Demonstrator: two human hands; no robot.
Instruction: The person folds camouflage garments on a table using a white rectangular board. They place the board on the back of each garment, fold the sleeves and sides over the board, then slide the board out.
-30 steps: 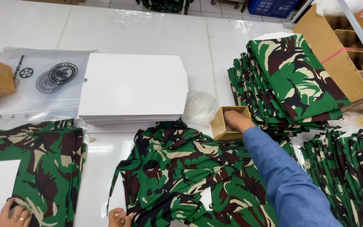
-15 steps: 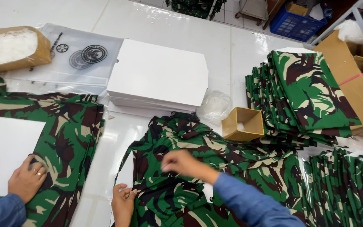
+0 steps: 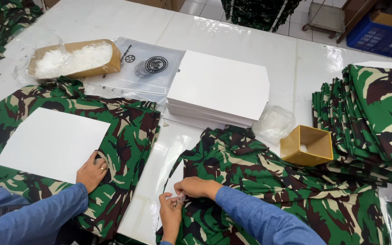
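Both of mine, left hand [image 3: 171, 217] and right hand [image 3: 195, 187], are pinched shut on the near-left edge of the camouflage garment [image 3: 268, 181] lying before me (soft, light, limp, likely to slip), best gripped along its fold.

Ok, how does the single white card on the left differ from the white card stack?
The single white card lies alone on a camouflage garment, a co-worker's hand at its corner. The white card stack is many sheets high, sits on the table, untouched. Both are plain white and flat.
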